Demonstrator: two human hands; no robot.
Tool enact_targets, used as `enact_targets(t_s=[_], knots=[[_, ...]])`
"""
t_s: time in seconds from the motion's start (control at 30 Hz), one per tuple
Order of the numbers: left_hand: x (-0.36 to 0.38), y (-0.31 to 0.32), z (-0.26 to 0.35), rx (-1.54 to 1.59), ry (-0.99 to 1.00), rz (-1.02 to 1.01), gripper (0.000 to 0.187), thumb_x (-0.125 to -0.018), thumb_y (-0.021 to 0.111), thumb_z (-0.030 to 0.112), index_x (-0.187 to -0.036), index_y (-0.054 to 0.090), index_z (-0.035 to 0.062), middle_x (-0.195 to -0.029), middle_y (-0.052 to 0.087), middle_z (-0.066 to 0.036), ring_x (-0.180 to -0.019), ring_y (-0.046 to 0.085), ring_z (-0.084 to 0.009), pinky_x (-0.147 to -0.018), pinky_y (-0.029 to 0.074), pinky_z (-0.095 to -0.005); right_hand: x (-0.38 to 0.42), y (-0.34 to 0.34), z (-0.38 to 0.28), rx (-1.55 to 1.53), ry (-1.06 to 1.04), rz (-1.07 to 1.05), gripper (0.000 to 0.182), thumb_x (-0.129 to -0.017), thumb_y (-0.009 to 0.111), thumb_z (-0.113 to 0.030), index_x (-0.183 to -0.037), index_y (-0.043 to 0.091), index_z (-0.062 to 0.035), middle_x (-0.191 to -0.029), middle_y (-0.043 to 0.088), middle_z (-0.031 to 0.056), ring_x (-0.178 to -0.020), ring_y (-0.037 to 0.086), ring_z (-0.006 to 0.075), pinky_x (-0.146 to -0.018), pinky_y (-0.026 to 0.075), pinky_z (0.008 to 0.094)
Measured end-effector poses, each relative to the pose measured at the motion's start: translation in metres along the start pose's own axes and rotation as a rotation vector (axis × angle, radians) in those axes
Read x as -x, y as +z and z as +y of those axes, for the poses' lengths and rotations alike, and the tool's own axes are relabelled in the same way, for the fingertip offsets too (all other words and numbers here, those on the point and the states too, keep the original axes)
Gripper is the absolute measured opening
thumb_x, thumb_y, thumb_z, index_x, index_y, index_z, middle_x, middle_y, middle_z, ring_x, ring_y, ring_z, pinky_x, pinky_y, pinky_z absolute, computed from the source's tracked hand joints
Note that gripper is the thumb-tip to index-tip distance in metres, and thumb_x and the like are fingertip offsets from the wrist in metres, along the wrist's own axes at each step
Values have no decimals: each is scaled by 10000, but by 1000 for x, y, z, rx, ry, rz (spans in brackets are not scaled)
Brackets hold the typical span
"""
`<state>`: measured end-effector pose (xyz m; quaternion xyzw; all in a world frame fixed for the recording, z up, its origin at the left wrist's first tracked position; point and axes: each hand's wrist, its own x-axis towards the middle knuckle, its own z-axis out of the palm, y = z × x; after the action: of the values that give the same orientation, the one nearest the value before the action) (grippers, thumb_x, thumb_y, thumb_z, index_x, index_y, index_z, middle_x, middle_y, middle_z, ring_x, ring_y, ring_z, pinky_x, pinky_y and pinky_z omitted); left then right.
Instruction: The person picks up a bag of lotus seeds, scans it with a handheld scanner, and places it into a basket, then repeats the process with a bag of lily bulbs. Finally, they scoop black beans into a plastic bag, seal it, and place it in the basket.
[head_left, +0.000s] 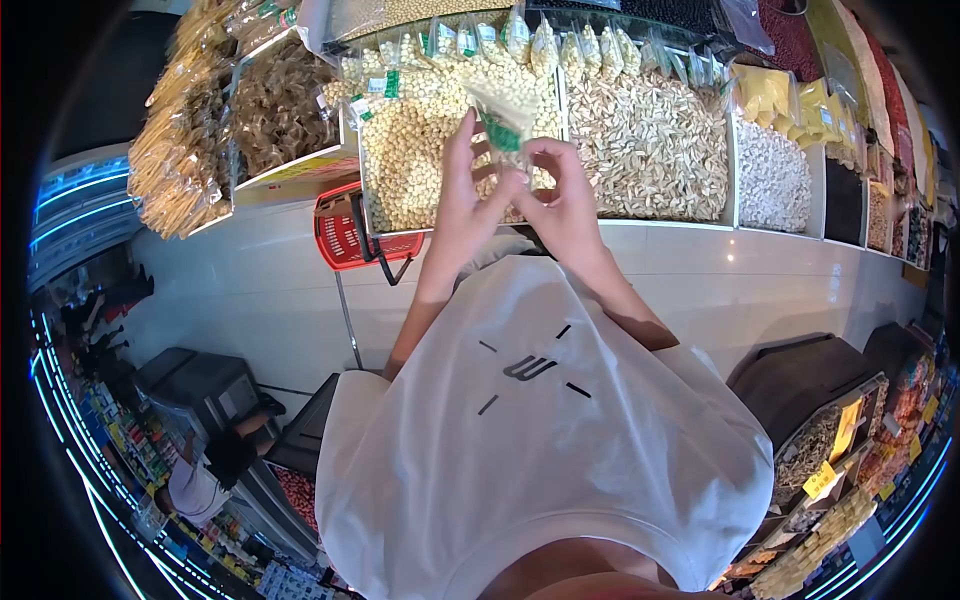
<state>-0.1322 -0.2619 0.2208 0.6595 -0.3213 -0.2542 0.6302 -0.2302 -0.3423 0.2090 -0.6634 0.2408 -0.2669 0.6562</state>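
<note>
A small clear plastic bag with a green label (503, 132) is pinched between both my hands above a bin of pale round dried seeds (405, 150). My left hand (468, 190) closes on it from the left, thumb and fingers near its narrow end. From the right, my right hand (562, 195) grips the same narrow end with thumb and forefinger. The wider part of the bag points away from me; its contents are blurred. Similar filled bags (543, 48) line the back of the bin.
To the right are bins of sliced dried goods (650, 150) and white pieces (770, 180). Brown dried goods (285, 105) fill a bin on the left. A red shopping basket (340, 230) stands below the bins' front edge. Another person (205, 480) is at lower left.
</note>
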Motion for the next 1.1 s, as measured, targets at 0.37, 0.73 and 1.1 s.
enact_targets(t_s=[0.37,0.73,1.1], knots=[[13,30,-12,587,-500,-4,470,-847,410,62,-1298,311,-21,-1210,482,-206,-1111,501,-412,-880,461,-552,80,-124,70,-296,377,-110,174,-882,541,-109,-992,569,23,-878,629,100,-787,610,138,-696,489,260],[8,53,-20,520,-547,-170,426,-891,445,140,-1299,346,65,-1098,552,-197,-1015,563,-398,-840,473,-548,208,-165,333,46,1438,122,810,-724,508,-696,-1114,580,10,-1061,596,250,-950,587,399,-778,473,540],[14,66,-30,464,-622,-186,404,-892,440,131,-1283,357,71,-1081,569,-194,-989,584,-378,-788,512,-506,204,-151,317,1214,1220,-139,397,-812,553,-397,-977,664,-54,-1044,620,172,-960,600,243,-758,470,443]])
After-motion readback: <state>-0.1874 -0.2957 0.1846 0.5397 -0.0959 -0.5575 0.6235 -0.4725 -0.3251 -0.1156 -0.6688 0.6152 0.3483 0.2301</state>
